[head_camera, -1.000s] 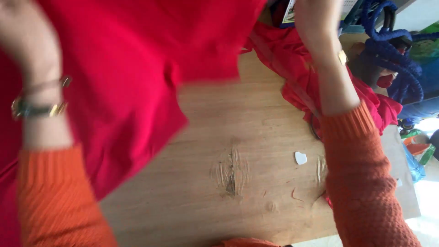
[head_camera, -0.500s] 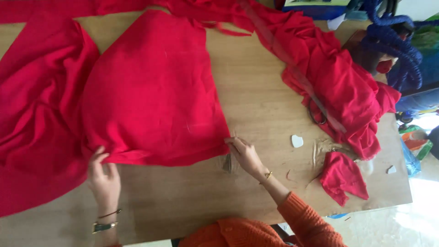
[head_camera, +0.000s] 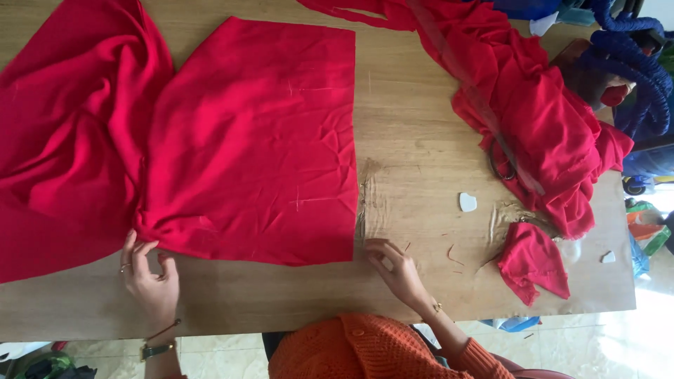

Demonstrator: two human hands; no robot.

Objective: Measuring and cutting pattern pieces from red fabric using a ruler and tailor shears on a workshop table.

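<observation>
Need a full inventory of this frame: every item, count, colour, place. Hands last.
flat fabric panel: 1, red, spread on the table centre-left
bunched fabric: 1 mass, red, far left, joined to the panel
fabric heap: 1, red, right side of the table
small fabric scrap: 1, red, near the right front edge
chalk pieces: 2 or so, white, right of the panel
table: 1, light wood, scuffed by the panel's corner
blue items: a pile, blue, top right, kind unclear
left hand: fingers pinching the gathered lower-left edge of the panel
right hand: fingers at the panel's lower-right corner; contact unclear
</observation>
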